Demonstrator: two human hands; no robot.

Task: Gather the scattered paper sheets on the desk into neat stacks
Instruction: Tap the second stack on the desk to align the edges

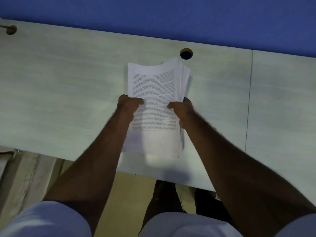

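Note:
A stack of printed white paper sheets [153, 86] is held over the middle of the pale desk [59, 86]. My left hand [129, 105] grips the stack's left edge, thumb on the top page. On the right edge my right hand [182, 108] does the same. The far ends of the sheets curl upward and fan out slightly at the top right. The near end of the stack reaches toward the desk's front edge. No other loose sheets show on the desk.
A round cable hole [186, 53] lies just beyond the stack. A second hole [11, 29] with a cable sits at the far left. A blue partition [171, 16] backs the desk. A seam [248, 100] divides the desktop on the right. Floor and shoes show below the front edge.

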